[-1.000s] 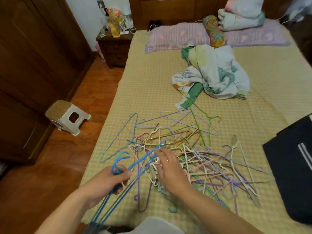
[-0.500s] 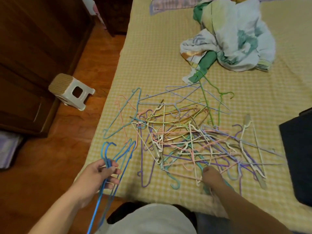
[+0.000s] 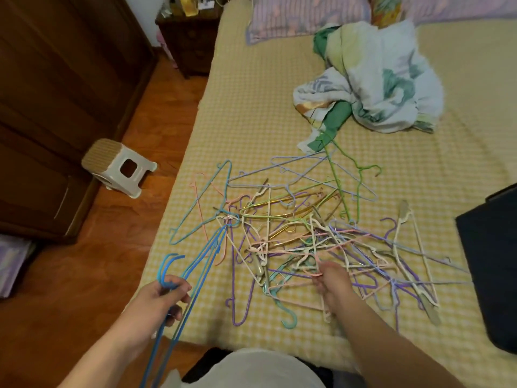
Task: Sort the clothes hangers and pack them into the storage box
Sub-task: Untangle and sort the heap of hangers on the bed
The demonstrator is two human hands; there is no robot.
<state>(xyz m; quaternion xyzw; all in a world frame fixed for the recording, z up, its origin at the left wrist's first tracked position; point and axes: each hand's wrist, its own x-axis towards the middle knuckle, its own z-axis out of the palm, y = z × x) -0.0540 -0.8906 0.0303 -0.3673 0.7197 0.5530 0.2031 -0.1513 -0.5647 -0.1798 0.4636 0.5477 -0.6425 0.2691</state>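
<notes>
A tangled heap of wire hangers [image 3: 307, 236] in blue, purple, pink, cream, gold and green is lying on the yellow checked bed [image 3: 251, 121], toward its near edge. Everything else is placed here by that heap.

The left hand [image 3: 159, 298] is hovering just off the heap's near left side, past the edge of the bed, with its fingers curling round a bundle of blue hangers [image 3: 195, 270]. Their hooks are sticking up above the hand, and their far ends are reaching up into the heap's left edge, while the lower ends are hanging down toward the person's lap.

The right hand [image 3: 331, 281] is sitting at the near side of the heap, fingers curled down among the pink and cream wires; it is pinching a pink hanger [image 3: 296, 288] there, though the exact grip is partly hidden by the knuckles.

Beyond the heap, a crumpled floral quilt [image 3: 377, 79] is lying further up the bed, with a green hanger [image 3: 340, 189] trailing from its lower edge into the heap. To the right of the heap, a dark storage box [image 3: 492, 261] is resting on the bed at the frame edge. To the left of the heap, down on the wooden floor [image 3: 92, 275], a small stool [image 3: 117, 166] is standing beside a dark wooden wardrobe [image 3: 56, 93].
</notes>
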